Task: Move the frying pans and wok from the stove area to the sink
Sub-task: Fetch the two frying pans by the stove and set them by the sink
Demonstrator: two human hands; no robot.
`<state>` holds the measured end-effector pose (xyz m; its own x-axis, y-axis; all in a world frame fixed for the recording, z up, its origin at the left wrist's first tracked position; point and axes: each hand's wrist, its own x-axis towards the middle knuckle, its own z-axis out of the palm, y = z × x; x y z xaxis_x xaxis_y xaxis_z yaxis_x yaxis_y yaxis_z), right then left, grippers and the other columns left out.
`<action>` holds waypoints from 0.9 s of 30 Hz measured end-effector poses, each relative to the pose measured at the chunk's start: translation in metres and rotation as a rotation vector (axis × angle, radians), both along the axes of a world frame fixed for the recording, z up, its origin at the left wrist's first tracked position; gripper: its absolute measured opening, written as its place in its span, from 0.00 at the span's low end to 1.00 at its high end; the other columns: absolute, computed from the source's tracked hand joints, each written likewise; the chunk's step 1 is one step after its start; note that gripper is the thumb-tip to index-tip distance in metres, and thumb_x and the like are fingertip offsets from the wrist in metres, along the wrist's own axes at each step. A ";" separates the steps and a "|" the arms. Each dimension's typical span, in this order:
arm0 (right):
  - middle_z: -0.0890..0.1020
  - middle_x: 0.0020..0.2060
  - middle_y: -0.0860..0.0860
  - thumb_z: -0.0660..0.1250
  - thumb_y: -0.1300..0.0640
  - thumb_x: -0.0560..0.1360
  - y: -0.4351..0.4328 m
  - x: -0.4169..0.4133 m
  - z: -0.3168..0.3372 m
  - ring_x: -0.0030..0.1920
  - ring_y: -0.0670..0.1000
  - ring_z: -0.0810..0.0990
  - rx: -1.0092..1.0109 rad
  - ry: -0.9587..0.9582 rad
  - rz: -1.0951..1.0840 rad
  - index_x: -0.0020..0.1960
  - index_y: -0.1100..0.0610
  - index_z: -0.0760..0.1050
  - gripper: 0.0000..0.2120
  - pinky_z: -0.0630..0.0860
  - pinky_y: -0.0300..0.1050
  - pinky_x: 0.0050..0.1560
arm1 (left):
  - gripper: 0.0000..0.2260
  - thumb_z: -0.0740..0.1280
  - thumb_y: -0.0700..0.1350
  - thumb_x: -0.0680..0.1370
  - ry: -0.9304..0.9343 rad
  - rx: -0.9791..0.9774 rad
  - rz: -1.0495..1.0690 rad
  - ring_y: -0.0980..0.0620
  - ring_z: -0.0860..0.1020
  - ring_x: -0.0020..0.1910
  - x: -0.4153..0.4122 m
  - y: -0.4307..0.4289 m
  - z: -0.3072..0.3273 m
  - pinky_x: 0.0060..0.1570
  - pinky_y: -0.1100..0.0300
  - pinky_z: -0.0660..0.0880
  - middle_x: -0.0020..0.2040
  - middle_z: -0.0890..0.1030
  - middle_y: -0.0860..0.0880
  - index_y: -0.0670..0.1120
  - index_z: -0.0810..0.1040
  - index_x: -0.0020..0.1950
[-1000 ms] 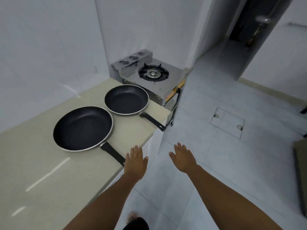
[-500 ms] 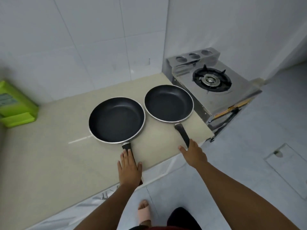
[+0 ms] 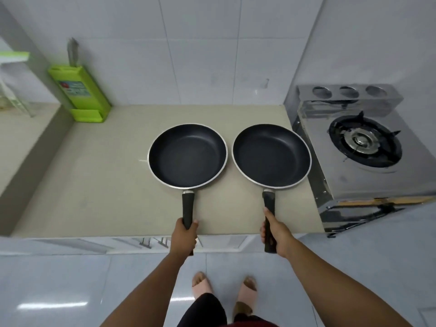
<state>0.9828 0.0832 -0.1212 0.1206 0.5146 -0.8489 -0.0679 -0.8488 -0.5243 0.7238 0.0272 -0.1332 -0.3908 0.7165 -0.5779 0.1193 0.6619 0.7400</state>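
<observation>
Now clenched on both handles: left hand (image 3: 184, 234) grasping left frying pan (image 3: 187, 155), right hand (image 3: 276, 233) right frying pan (image 3: 271, 155), handles pointing back toward body.

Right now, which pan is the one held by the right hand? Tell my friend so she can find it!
Find the silver gas stove at the right end of the beige counter. Two black frying pans sit side by side on the counter beside it. The right-hand pan is the one nearest the stove, its rim almost at the stove's edge, with the right hand around its handle.
</observation>
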 end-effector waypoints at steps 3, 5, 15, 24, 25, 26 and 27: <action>0.74 0.23 0.52 0.70 0.36 0.71 0.003 0.002 -0.004 0.21 0.50 0.71 -0.021 0.108 -0.041 0.31 0.54 0.71 0.23 0.72 0.43 0.28 | 0.13 0.66 0.49 0.80 -0.180 -0.025 0.097 0.51 0.69 0.24 0.008 -0.001 0.001 0.25 0.60 0.69 0.30 0.72 0.45 0.40 0.71 0.48; 0.74 0.23 0.51 0.71 0.37 0.70 0.006 0.001 -0.005 0.21 0.49 0.71 -0.030 0.142 -0.035 0.31 0.53 0.71 0.23 0.71 0.41 0.26 | 0.15 0.68 0.52 0.79 -0.295 -0.063 0.178 0.50 0.69 0.23 0.008 0.003 0.002 0.25 0.60 0.70 0.29 0.72 0.45 0.40 0.73 0.44; 0.70 0.22 0.47 0.75 0.46 0.68 0.016 0.003 -0.017 0.20 0.45 0.66 -0.026 0.180 -0.044 0.26 0.51 0.72 0.18 0.64 0.38 0.21 | 0.21 0.68 0.58 0.76 -0.422 -0.097 0.233 0.53 0.65 0.21 0.007 0.022 -0.004 0.23 0.62 0.67 0.24 0.68 0.50 0.45 0.70 0.32; 0.67 0.17 0.46 0.68 0.56 0.74 0.005 -0.023 0.005 0.16 0.45 0.62 0.017 -0.022 -0.051 0.29 0.54 0.67 0.17 0.58 0.34 0.13 | 0.20 0.69 0.56 0.76 -0.292 -0.026 0.300 0.54 0.65 0.18 0.009 0.016 -0.007 0.19 0.64 0.65 0.21 0.70 0.51 0.43 0.73 0.33; 0.67 0.18 0.46 0.68 0.57 0.74 0.004 -0.025 0.010 0.17 0.45 0.62 0.019 -0.022 -0.058 0.29 0.54 0.67 0.17 0.58 0.33 0.14 | 0.20 0.69 0.57 0.76 -0.290 -0.023 0.306 0.55 0.65 0.18 0.008 0.012 -0.006 0.19 0.64 0.66 0.21 0.70 0.51 0.43 0.73 0.33; 0.68 0.18 0.47 0.68 0.57 0.74 0.003 -0.026 0.015 0.17 0.45 0.62 0.021 -0.022 -0.063 0.29 0.54 0.67 0.17 0.59 0.33 0.14 | 0.20 0.69 0.57 0.76 -0.291 -0.016 0.316 0.55 0.66 0.18 0.008 0.008 -0.005 0.20 0.64 0.66 0.21 0.70 0.52 0.43 0.73 0.34; 0.68 0.18 0.47 0.68 0.58 0.75 0.001 -0.027 0.019 0.18 0.45 0.63 0.024 -0.024 -0.062 0.29 0.54 0.67 0.17 0.59 0.33 0.14 | 0.20 0.69 0.56 0.76 -0.293 -0.008 0.329 0.55 0.65 0.18 0.008 0.004 -0.004 0.19 0.64 0.66 0.21 0.70 0.52 0.43 0.73 0.34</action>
